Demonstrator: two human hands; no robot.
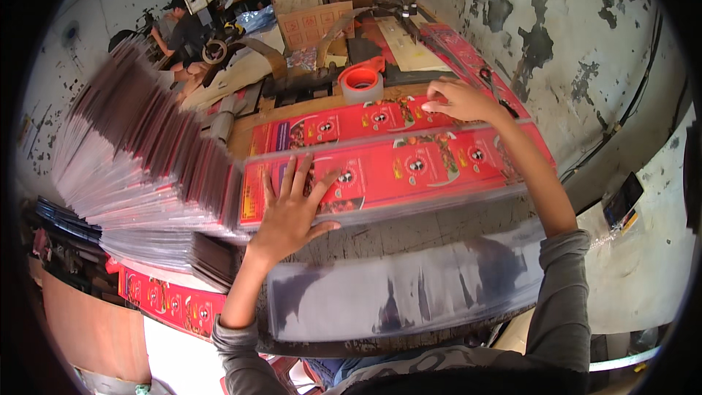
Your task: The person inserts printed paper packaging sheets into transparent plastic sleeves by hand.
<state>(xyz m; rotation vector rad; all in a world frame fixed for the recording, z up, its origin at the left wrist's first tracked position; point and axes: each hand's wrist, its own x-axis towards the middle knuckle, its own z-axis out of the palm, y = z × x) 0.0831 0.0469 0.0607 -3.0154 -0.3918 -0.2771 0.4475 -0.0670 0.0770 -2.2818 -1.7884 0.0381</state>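
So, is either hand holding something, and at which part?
Neither hand grips anything. The left hand lies flat on the left part of the long red printed card strip; the right hand presses fingertips near its far edge.

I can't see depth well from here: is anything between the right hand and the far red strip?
Nothing visible. The right hand already rests its fingertips on the far red strip. The tape roll sits just behind it, off to the left. The left hand lies flat on the near red strip.

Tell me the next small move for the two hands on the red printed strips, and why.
Probably slide the near red strip toward the clear sleeves: the left hand lies flat on it, while the right hand only fingers the far strip.
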